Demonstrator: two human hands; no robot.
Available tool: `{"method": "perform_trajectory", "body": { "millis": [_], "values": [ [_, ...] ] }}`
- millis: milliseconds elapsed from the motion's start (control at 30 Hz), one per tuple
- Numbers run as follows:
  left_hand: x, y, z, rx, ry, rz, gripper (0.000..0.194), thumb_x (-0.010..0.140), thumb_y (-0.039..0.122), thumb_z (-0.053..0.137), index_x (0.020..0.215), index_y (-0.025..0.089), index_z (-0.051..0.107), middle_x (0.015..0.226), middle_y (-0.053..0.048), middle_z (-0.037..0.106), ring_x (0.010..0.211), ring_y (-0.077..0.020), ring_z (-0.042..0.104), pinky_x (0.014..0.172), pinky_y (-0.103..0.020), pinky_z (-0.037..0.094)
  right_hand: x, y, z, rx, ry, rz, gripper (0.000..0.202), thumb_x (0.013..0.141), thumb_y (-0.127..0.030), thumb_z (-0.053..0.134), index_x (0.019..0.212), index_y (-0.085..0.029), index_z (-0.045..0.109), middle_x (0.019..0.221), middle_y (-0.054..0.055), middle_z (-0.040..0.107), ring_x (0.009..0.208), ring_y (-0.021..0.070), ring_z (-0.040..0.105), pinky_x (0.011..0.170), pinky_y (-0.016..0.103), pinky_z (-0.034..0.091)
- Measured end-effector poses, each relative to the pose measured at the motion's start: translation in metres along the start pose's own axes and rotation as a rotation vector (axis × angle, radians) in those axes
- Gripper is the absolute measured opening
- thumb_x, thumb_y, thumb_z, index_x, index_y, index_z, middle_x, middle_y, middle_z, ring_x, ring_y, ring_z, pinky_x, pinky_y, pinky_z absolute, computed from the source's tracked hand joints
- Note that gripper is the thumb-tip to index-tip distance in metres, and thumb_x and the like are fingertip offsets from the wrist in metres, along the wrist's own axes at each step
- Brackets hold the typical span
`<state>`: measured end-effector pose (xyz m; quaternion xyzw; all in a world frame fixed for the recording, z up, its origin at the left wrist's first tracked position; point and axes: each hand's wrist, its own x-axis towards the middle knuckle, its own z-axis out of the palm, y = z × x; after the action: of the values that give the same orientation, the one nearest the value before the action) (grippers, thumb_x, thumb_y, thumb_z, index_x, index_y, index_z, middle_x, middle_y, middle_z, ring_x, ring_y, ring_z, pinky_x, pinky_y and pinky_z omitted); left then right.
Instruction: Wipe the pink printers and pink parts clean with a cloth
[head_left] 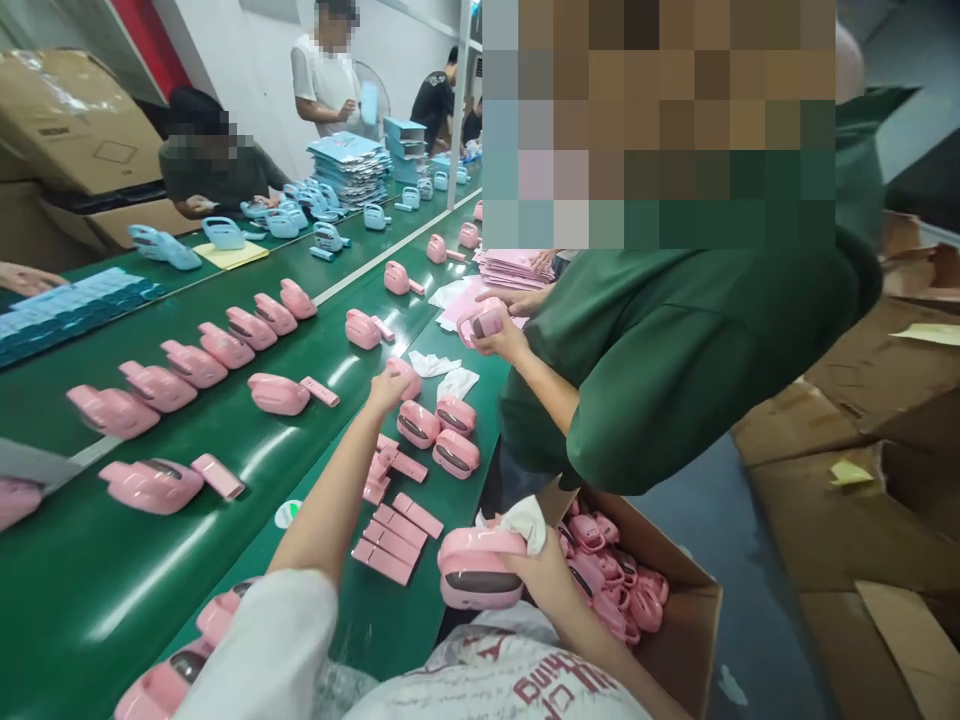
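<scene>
Right hand point(544, 570) grips pink housing point(480, 570); shirt lettering unreadable.

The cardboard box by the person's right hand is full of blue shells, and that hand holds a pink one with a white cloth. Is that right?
Not quite. In the head view the shells in the cardboard box are pink, not blue. The rest holds: the right hand grips a pink shell together with a white cloth.
</scene>
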<state>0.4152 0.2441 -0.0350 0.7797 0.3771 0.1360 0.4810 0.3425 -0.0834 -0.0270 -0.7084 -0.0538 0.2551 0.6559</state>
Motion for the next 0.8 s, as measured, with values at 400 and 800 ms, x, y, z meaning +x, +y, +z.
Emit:
{"method": "perform_trajectory", "body": {
  "millis": [400,800],
  "values": [
    [-0.303,-0.035,-0.064,-0.468,-0.195,0.158,0.099,0.052,0.048,0.082,0.138,0.026,0.039,0.141,-0.013,0.047,0.127,-0.0364,0.046,0.105,-0.049,0.039,0.006,-0.048,0.093,0.276,-0.444,0.164,0.033,0.047,-0.026,0.081,0.065,-0.017,0.055,0.061,-0.005,0.058,0.058,0.0109,0.053,0.059,0.025,0.047],
    [-0.417,-0.059,-0.104,-0.485,0.605,-0.056,0.074,0.055,0.034,0.081,0.122,0.026,0.049,0.122,-0.009,0.060,0.113,-0.0318,0.058,0.095,-0.043,0.049,-0.084,-0.026,0.146,-0.155,-1.133,-0.930,0.045,0.090,-0.047,0.044,0.120,-0.018,0.060,0.133,0.011,0.057,0.133,0.0250,0.044,0.113,0.045,0.031]
  ]
}}
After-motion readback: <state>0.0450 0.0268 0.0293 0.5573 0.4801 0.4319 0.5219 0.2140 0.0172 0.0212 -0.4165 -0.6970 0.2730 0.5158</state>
